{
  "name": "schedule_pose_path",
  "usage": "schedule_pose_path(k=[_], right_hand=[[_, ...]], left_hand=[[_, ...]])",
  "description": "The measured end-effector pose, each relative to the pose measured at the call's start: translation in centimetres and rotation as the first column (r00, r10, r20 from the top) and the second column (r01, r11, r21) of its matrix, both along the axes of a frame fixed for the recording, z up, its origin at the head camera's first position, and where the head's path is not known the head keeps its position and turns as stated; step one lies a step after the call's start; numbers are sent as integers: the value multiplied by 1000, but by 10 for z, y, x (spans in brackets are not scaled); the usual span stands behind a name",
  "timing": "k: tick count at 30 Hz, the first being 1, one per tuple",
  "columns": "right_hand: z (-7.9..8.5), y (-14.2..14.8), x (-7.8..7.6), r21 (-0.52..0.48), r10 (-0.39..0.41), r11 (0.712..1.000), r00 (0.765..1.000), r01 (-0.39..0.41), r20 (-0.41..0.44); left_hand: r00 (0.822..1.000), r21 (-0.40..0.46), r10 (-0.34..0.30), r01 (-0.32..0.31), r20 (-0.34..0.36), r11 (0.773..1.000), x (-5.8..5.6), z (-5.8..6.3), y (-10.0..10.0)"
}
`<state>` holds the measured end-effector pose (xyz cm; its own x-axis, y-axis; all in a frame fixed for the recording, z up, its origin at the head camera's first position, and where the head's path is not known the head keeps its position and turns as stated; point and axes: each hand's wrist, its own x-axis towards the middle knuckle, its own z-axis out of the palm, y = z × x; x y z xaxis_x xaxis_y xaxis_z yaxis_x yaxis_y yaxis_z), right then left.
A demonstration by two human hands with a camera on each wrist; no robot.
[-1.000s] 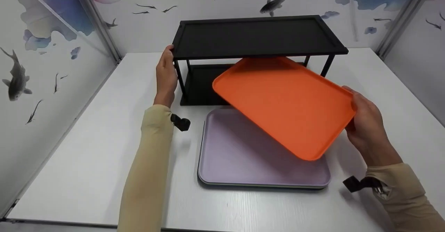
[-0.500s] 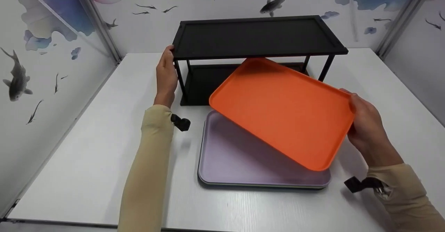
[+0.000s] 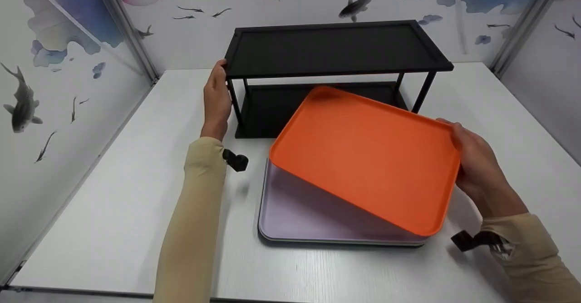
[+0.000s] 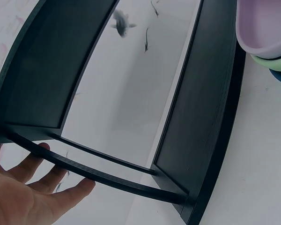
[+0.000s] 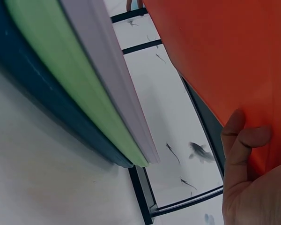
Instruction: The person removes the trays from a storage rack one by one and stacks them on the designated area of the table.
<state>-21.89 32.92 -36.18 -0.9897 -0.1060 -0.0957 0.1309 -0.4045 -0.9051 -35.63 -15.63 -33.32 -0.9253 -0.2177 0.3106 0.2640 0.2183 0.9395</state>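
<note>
My right hand [image 3: 481, 167] grips an orange tray [image 3: 367, 158] by its right edge. The tray is held tilted, its far corner in front of the black two-tier rack [image 3: 336, 49]. In the right wrist view, curled fingers [image 5: 246, 140] press the orange underside; the thumb is hidden there. My left hand [image 3: 217, 101] rests on the rack's left side, fairly straight fingers against a side post [image 4: 107, 178]. Beneath the orange tray lies a stack: a lilac tray [image 3: 304, 212] on top, then a green tray [image 5: 61, 70] and a dark blue tray [image 5: 28, 79].
Everything stands on a white table [image 3: 113, 203]. White panels [image 3: 190, 40] printed with fish and blue washes rise at the back and sides. The rack's lower shelf [image 3: 268, 112] sits behind the stack.
The orange tray has come toward me and down, its far corner out from beneath the rack's top shelf, and has turned slightly. The left hand and the rack stay put.
</note>
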Motion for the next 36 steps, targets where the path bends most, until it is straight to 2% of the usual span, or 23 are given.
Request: schedule_pose_path(k=[4, 9, 15, 22, 29, 36], right_hand=[[-1, -1, -1, 67, 0, 998, 1000, -2, 30], [-2, -1, -2, 95, 31, 995, 998, -36, 59], [-4, -2, -3, 155, 65, 985, 997, -72, 48], [-8, -1, -5, 163, 90, 982, 995, -96, 46], [-14, -1, -7, 225, 123, 967, 992, -120, 3], [-15, -2, -9, 279, 144, 948, 989, -151, 46]], left_hand=[[1000, 5, -3, 3, 1, 1000, 1, 0, 0], [1000, 18, -11, 11, -3, 1000, 0, 0, 0], [1000, 18, -10, 10, -2, 1000, 0, 0, 0], [1000, 12, -6, 6, 2, 1000, 1, 0, 0], [1000, 7, 3, -3, 22, 1000, 1, 1, 0], [1000, 17, 0, 0, 14, 1000, 0, 1, 0]])
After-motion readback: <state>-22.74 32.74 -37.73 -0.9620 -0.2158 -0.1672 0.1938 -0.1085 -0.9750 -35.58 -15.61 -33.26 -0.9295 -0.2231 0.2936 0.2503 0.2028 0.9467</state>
